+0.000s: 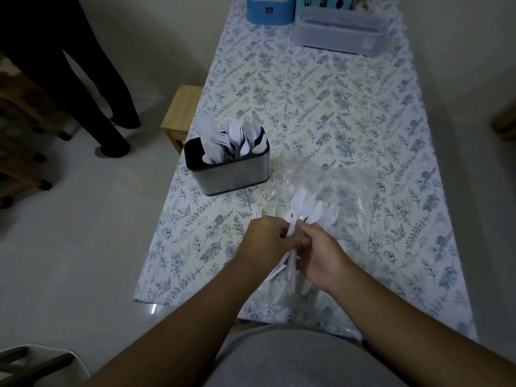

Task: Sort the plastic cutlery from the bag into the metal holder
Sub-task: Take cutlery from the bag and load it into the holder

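Metal holder [233, 170]: partly stocked with forks, spoons. Bag [329, 196]: on worktop [349, 107], cutlery remaining. Left hand [265, 241], right hand [324, 258]: both gripping bunch of forks [307, 205].

The room is dim and flat, with dark corners on every side. A small bright glint sits on the table edge [153, 308], and wide-angle bending curves the walls and floor outward. The white cutlery [307, 208] looks slightly smeared.
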Demonstrator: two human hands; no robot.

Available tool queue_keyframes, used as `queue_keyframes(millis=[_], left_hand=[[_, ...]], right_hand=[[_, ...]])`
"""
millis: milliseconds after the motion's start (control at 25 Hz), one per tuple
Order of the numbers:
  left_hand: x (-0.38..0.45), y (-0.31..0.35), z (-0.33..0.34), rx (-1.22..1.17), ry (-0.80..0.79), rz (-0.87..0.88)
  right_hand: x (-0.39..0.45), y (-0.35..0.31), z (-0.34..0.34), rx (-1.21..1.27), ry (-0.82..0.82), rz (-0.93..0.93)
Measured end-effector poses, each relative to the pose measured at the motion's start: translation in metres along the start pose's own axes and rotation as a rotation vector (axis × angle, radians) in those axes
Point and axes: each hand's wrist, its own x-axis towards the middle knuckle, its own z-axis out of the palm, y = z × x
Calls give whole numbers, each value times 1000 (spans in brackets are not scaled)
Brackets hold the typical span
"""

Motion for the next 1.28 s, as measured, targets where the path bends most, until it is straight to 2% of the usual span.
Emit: queue_keyframes(millis=[240, 440, 600, 760, 880, 1000, 1120, 1280], left_hand=[[-13, -9, 4, -153, 82, -33], [-16, -6, 4, -18, 127, -48], [-16, -6, 3, -68, 248, -111], [-12, -27, 4, 93, 230, -132], [-16, -36, 6, 272, 267, -115], [-15, -38, 11, 317, 138, -87], [-13, -39, 17, 413, 8, -135], [-8, -39, 22, 476, -16, -150]], right_hand=[[-3, -2, -1, -63, -26, -96], [0, 0, -6, -7, 15, -109], [-1, -3, -6, 45, 93, -90], [0, -6, -13, 125, 194, -42], [1, -8, -18, -8, 291, -113], [1, -7, -21, -46, 312, -164], [-4, -7, -20, -9, 271, -129], [-9, -5, -24, -132, 281, -95]])
